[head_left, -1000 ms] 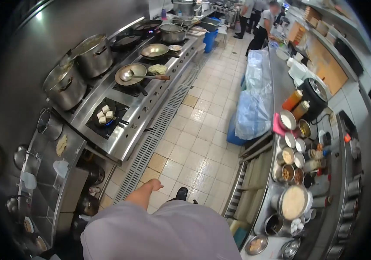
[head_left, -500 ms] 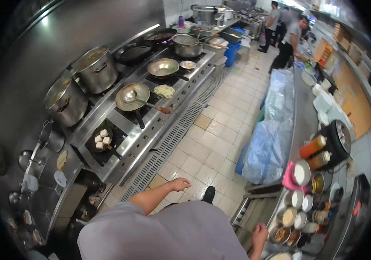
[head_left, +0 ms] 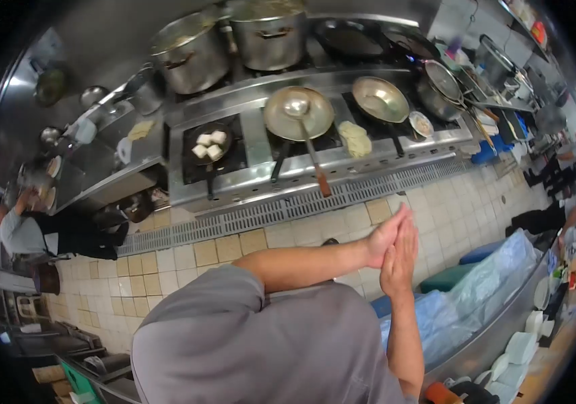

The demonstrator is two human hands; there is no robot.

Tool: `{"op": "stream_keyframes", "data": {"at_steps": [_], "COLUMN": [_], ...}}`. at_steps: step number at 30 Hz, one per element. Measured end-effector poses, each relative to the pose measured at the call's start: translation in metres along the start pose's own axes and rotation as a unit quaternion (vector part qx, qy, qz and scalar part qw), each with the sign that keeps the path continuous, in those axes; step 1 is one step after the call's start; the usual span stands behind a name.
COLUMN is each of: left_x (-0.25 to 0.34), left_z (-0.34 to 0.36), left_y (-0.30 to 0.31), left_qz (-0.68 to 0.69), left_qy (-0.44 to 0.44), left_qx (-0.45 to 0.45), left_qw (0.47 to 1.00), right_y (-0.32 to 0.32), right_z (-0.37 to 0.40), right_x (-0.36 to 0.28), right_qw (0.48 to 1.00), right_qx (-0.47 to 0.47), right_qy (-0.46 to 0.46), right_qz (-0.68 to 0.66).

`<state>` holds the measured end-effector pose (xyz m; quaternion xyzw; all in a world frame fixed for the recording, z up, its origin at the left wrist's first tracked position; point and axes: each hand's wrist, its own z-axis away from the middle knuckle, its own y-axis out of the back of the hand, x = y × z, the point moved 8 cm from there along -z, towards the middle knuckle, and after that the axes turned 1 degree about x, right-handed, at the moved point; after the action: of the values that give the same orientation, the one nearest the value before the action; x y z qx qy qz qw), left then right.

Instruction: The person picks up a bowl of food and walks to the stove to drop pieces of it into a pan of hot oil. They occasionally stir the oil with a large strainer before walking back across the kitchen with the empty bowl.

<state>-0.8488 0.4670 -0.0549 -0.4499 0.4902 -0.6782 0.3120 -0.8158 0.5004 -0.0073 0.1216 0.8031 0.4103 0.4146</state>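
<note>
My left hand (head_left: 381,241) and my right hand (head_left: 400,264) meet palm to palm above the tiled floor, fingers stretched out, no object visible between them. Beyond them stands the stove (head_left: 234,183). On it are a small black pan (head_left: 197,138) with several white blocks (head_left: 211,140), a wide pan (head_left: 278,121) with a ladle (head_left: 310,145) lying in it, and another metal pan (head_left: 369,94). A pale flat piece of food (head_left: 355,139) lies near the front edge, and a small bowl (head_left: 421,124) sits farther right.
Two large pots (head_left: 197,64) stand at the back of the stove. A floor grate (head_left: 247,219) runs along its front. One person (head_left: 25,232) works at the far left; others (head_left: 567,161) are at the right. Plastic-covered bins (head_left: 463,296) line the right-hand counter.
The view has turned left, bringing the stove across the middle and a person at the left into sight. My hands, apart before, have come together in front of me.
</note>
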Motion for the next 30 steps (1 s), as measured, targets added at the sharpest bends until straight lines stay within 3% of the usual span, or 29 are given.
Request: {"op": "stream_keyframes", "data": {"at_steps": [1, 3, 5, 6, 8, 10, 12, 14, 15, 16, 17, 19, 20, 22, 23, 24, 26, 27, 28, 30], "left_x": [0.004, 0.021, 0.039, 0.048, 0.06, 0.072, 0.081, 0.083, 0.085, 0.087, 0.088, 0.084, 0.081, 0.085, 0.086, 0.091, 0.104, 0.112, 0.121, 0.142], "left_z": [-0.017, -0.067, -0.118, -0.138, -0.179, -0.219, -0.252, -0.285, -0.302, -0.316, -0.326, -0.357, -0.373, -0.387, -0.398, -0.412, -0.438, -0.454, -0.468, -0.495], "left_y": [0.002, 0.015, -0.007, -0.011, -0.024, -0.035, -0.046, -0.031, -0.022, -0.014, -0.004, 0.052, 0.067, 0.096, 0.092, 0.086, 0.082, 0.08, 0.078, 0.073], "left_qz": [0.009, 0.049, 0.029, 0.019, -0.004, -0.031, -0.188, -0.262, -0.333, -0.312, -0.291, -0.251, -0.254, -0.234, -0.237, -0.214, -0.184, -0.185, -0.185, -0.19], "left_qy": [0.015, 0.031, 0.049, 0.037, 0.085, 0.11, 0.112, 0.109, 0.102, 0.123, 0.142, 0.128, 0.123, 0.102, 0.094, 0.076, 0.056, 0.028, -0.001, -0.031], "left_qx": [-0.007, 0.083, 0.035, 0.02, 0.007, -0.01, -0.095, -0.077, -0.058, -0.008, 0.043, 0.095, 0.102, 0.216, 0.223, 0.237, 0.257, 0.247, 0.237, 0.23], "left_qw": [1.0, 0.995, 0.998, 0.999, 0.996, 0.993, 0.971, 0.956, 0.936, 0.942, 0.945, 0.955, 0.954, 0.942, 0.941, 0.945, 0.947, 0.951, 0.954, 0.954], "right_y": [-0.003, 0.028, 0.043, 0.057, 0.076, 0.069, 0.11, 0.114, 0.125, 0.138, 0.137, 0.132, 0.142, 0.162, 0.163, 0.17, 0.185, 0.188, 0.195, 0.193], "right_z": [-0.013, -0.046, -0.071, -0.08, -0.085, -0.054, -0.039, -0.003, 0.004, 0.011, 0.019, 0.005, -0.016, -0.07, -0.097, -0.128, -0.188, -0.215, -0.242, -0.296], "right_x": [0.018, 0.049, 0.067, 0.091, 0.155, 0.284, 0.326, 0.405, 0.424, 0.447, 0.479, 0.532, 0.545, 0.543, 0.559, 0.577, 0.583, 0.592, 0.597, 0.605], "right_qw": [1.0, 0.998, 0.977, 0.977, 0.97, 0.963, 0.929, 0.857, 0.848, 0.835, 0.839, 0.931, 0.934, 0.931, 0.915, 0.918, 0.967, 0.971, 0.972, 0.938], "right_qx": [-0.022, -0.008, -0.105, -0.09, -0.061, -0.058, 0.165, 0.185, 0.143, 0.1, 0.103, 0.133, 0.13, 0.058, -0.056, -0.059, -0.037, -0.055, -0.069, -0.151], "right_qy": [-0.002, -0.028, -0.006, -0.024, -0.094, -0.238, -0.329, -0.465, -0.506, -0.541, -0.533, -0.337, -0.332, -0.356, -0.386, -0.376, -0.22, -0.196, -0.191, -0.268], "right_qz": [0.009, 0.05, 0.185, 0.194, 0.217, 0.115, -0.05, -0.122, -0.066, -0.01, -0.012, 0.039, 0.032, -0.06, -0.105, -0.11, -0.125, -0.122, -0.122, -0.16]}}
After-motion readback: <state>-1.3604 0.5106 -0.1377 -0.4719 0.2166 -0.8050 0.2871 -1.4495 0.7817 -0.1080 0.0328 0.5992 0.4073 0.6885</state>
